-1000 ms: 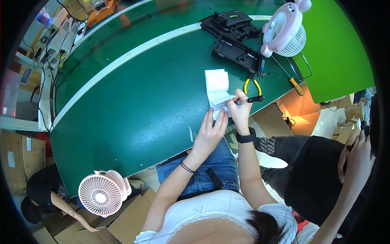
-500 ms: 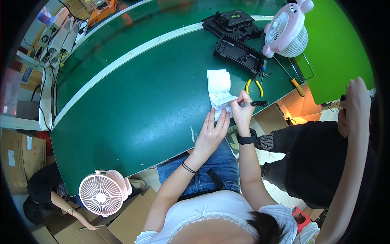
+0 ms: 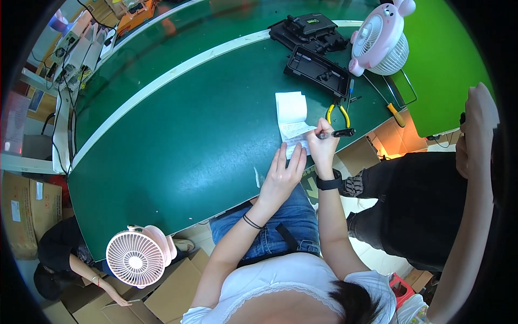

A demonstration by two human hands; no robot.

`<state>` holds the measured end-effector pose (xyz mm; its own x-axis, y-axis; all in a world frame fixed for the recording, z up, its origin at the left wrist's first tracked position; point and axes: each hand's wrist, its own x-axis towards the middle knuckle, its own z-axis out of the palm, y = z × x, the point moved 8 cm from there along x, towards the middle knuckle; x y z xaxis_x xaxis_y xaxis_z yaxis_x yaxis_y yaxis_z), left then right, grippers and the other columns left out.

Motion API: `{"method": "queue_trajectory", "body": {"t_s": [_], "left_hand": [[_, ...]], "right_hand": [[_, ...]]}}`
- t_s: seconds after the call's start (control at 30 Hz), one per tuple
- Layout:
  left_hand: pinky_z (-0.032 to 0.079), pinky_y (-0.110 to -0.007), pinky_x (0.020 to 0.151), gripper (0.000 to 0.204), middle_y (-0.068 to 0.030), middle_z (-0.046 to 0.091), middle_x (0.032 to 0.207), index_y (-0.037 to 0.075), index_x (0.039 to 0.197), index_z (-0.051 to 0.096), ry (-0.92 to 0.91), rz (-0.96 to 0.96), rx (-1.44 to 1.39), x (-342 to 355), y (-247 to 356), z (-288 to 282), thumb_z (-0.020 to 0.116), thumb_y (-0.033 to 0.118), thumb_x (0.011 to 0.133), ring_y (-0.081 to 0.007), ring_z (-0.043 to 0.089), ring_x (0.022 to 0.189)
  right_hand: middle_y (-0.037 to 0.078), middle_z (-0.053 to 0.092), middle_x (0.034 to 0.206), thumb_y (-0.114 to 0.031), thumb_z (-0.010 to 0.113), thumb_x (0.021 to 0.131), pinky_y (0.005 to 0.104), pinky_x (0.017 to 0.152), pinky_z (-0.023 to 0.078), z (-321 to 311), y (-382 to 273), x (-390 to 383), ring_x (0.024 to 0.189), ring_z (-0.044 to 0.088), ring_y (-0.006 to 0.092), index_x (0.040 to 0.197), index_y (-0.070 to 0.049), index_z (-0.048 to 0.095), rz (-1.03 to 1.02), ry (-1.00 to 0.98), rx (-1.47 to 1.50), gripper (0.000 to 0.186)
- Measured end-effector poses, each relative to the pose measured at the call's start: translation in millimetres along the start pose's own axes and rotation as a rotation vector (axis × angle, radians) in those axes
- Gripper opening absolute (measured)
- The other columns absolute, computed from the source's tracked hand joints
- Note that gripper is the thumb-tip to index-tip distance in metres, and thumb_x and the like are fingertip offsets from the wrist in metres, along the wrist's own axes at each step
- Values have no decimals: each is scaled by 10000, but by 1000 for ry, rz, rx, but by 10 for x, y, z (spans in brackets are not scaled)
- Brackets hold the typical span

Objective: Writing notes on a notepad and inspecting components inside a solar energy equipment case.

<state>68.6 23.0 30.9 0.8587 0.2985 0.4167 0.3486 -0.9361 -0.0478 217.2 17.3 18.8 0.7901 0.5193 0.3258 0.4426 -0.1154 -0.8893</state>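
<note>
A small white notepad (image 3: 292,109) with handwriting lies on the green table near its front edge, its upper leaf flipped back. My right hand (image 3: 322,153) grips a black pen (image 3: 335,133), the tip hidden behind the fingers at the page's right side. My left hand (image 3: 284,175) lies flat across the lower part of the page, fingers stretched out and holding nothing. Just beyond my right hand sit yellow-handled pliers (image 3: 338,115), jaws pointing away from me.
Black plastic cases (image 3: 318,70) and a pink animal-shaped fan (image 3: 377,43) stand at the far right, near an orange-handled screwdriver (image 3: 396,115). A pink clip fan (image 3: 136,258) is at the table's left corner. One person stands close on my right; another crouches by cardboard boxes at lower left.
The pen's rear end has tipped slightly farther from me in my right hand. My left hand stays on the page. The person on the right has shifted a little rightward.
</note>
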Motion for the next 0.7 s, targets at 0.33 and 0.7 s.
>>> {"method": "queue_trajectory", "body": {"t_s": [0.33, 0.7], "left_hand": [[449, -418, 1045, 472, -117, 529, 1333, 40, 1287, 558, -5, -9, -38, -2, 3, -6, 569, 163, 831, -370, 521, 1219], [459, -413, 1037, 471, -109, 536, 1328, 44, 1278, 562, 22, -24, -65, 25, -5, -48, 589, 148, 820, -363, 527, 1218]], "right_hand": [[22, 354, 568, 35, 604, 757, 279, 485, 309, -3, 25, -1, 554, 351, 87, 665, -27, 390, 4, 21, 10, 241], [-29, 350, 627, 33, 625, 798, 242, 497, 270, 12, 98, 3, 593, 327, 43, 685, -41, 383, -3, -15, 5, 277]]}}
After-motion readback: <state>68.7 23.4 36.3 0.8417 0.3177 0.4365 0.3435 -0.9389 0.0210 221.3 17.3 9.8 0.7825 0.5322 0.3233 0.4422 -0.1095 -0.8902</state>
